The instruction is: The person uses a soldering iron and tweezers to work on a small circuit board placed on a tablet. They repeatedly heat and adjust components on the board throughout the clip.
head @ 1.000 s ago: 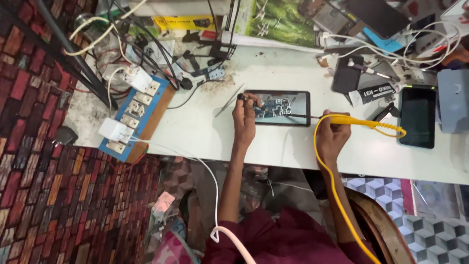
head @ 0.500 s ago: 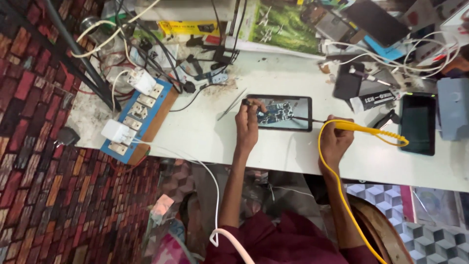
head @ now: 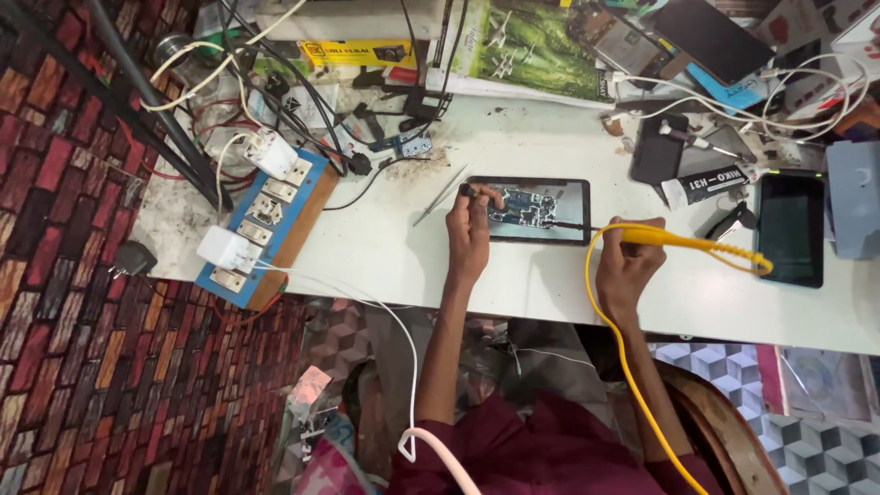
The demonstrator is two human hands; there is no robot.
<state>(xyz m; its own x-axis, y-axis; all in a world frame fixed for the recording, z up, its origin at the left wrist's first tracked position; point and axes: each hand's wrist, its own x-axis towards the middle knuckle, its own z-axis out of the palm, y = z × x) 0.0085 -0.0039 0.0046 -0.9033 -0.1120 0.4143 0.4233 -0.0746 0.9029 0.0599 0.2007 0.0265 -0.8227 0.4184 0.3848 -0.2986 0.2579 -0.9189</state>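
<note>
Opened phone (head: 536, 209) flat on white surface (head: 513, 275), long axis left-right. Left hand (head: 469, 229) at phone's left end, fingers curled, pinching small tool. Right hand (head: 628, 261) off phone's right end, clenched on yellow soldering iron (head: 683, 241), tip over phone's right part. Tweezers (head: 440, 195) left of phone.

Left hand (head: 469, 236): fingers (head: 483, 195) have crept a little further over the near edge of the opened tablet (head: 536, 209).
Soldering iron (head: 683, 241): the right hand (head: 628, 266) has shifted it; its tip now sits on the board just beyond the left fingers.
</note>
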